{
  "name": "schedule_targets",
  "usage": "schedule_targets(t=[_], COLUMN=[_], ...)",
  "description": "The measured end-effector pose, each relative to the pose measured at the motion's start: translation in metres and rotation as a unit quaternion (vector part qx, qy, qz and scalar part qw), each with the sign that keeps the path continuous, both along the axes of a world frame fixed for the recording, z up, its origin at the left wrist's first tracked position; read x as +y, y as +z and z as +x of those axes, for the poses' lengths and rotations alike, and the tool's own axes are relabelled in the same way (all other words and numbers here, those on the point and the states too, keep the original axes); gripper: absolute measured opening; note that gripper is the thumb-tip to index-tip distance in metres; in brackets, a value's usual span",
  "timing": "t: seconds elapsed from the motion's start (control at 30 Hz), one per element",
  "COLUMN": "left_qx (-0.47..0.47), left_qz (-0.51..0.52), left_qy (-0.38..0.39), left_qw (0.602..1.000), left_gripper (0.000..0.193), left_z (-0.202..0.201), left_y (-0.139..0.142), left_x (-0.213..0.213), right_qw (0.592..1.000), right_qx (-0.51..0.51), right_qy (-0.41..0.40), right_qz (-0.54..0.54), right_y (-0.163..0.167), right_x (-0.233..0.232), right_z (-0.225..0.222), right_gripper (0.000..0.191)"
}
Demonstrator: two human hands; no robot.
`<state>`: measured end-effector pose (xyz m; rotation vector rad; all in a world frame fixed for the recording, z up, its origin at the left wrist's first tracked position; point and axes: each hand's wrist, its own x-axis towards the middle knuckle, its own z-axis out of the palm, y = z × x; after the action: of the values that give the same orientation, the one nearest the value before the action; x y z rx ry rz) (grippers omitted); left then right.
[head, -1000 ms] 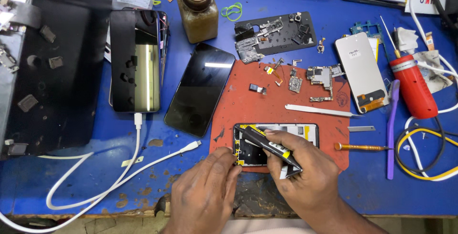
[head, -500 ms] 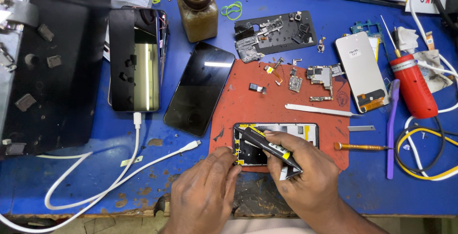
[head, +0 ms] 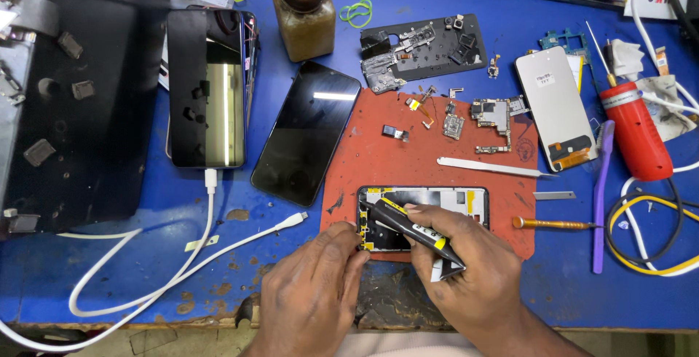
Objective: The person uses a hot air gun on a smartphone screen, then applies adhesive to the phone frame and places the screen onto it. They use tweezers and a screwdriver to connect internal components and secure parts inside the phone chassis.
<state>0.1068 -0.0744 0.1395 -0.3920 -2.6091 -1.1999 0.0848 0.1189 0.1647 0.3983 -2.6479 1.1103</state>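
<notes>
Head view: right hand closed around a black tube, nozzle tip at the left edge of an opened phone frame lying on a red mat. Left hand fingers curled, pressing the frame's left end. Brown jar, capped and filled with tan liquid, stands on the blue worktop. Small circuit boards lie on the mat.

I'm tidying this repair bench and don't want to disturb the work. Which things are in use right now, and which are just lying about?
In use:
- opened phone frame on the red mat
- black tube with yellow tip, held by the right hand
- left hand, steadying the frame's edge

Lying about:
- two dark phones
- white cable
- brown bottle
- red canister
- purple tool
- circuit board
</notes>
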Motion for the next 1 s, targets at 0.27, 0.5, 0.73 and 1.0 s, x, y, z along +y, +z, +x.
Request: schedule_targets(t=[0.27,0.5,0.73,1.0], left_qx=[-0.012,-0.012,-0.013,-0.012], left_qz=[0.012,0.008,0.015,0.016], left_qy=[0.002,0.003,-0.001,0.003], left_qw=[1.0,1.0,1.0,1.0], left_gripper=[0.028,0.027,0.028,0.027], left_z=[0.0,0.0,0.0,0.0], left_y=[0.001,0.001,0.001,0.002], left_x=[0.0,0.0,0.0,0.002], right_qw=[1.0,1.0,1.0,0.999], right_qx=[0.011,0.004,0.01,0.0], right_qy=[0.016,0.021,0.028,0.036], right_qz=[-0.002,-0.002,0.005,0.001], right_y=[0.0,-0.001,-0.004,-0.006], right_x=[0.002,0.004,0.008,0.012], right_z=[0.002,0.006,0.008,0.011], right_gripper=[0.034,0.035,0.036,0.036])
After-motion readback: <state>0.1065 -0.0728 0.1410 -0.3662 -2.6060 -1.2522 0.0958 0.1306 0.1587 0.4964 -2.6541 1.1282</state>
